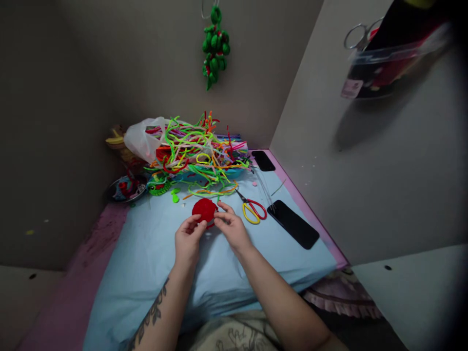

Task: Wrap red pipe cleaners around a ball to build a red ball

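A round, fuzzy red disc of what looks like coiled pipe cleaner [204, 208] is held between my two hands above the blue-covered table. My left hand [189, 238] pinches its lower left edge between thumb and fingers. On the opposite side, my right hand [233, 227] has its fingers closed at the disc's right edge, where a short red strand curves below. Right of that hand lie scissors [252, 208] with one yellow and one red handle, their blades pointing away from me.
Behind my hands rises a heap of colourful pipe cleaners [197, 146] beside a white plastic bag [144, 139]. A metal bowl [109, 194] stands left. Two black phones [294, 225] [263, 161] lie right. Walls enclose the table; a green ornament [215, 46] and a clear container [373, 73] hang there.
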Action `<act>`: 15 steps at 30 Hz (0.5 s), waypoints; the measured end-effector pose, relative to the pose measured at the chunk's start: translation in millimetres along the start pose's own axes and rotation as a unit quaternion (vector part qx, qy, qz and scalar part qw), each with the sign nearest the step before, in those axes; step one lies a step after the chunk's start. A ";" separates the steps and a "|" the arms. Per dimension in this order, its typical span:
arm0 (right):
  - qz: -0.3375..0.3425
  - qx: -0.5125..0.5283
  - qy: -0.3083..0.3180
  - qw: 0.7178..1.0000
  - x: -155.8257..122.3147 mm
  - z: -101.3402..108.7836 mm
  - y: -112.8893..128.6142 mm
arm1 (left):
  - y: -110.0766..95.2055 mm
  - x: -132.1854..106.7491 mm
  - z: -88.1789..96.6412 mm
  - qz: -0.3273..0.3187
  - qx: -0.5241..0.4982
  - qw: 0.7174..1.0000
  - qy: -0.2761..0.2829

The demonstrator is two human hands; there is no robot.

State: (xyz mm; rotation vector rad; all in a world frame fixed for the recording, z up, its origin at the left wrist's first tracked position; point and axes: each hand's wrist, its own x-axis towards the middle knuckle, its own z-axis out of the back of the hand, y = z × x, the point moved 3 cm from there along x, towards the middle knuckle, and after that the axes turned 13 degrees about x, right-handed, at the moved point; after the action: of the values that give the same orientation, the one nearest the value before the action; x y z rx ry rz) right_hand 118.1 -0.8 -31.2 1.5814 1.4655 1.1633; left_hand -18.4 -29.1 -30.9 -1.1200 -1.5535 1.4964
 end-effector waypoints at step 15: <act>0.037 -0.094 -0.050 0.994 -4.1 1.8 8.9 | -3.5 -5.5 -2.7 -0.042 0.100 0.994 0.008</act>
State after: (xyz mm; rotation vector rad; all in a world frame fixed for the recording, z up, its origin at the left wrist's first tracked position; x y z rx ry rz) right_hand 123.2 -5.9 -24.3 1.5513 1.2055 1.2078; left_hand -14.2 -33.0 -26.8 -0.9398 -1.3873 1.5441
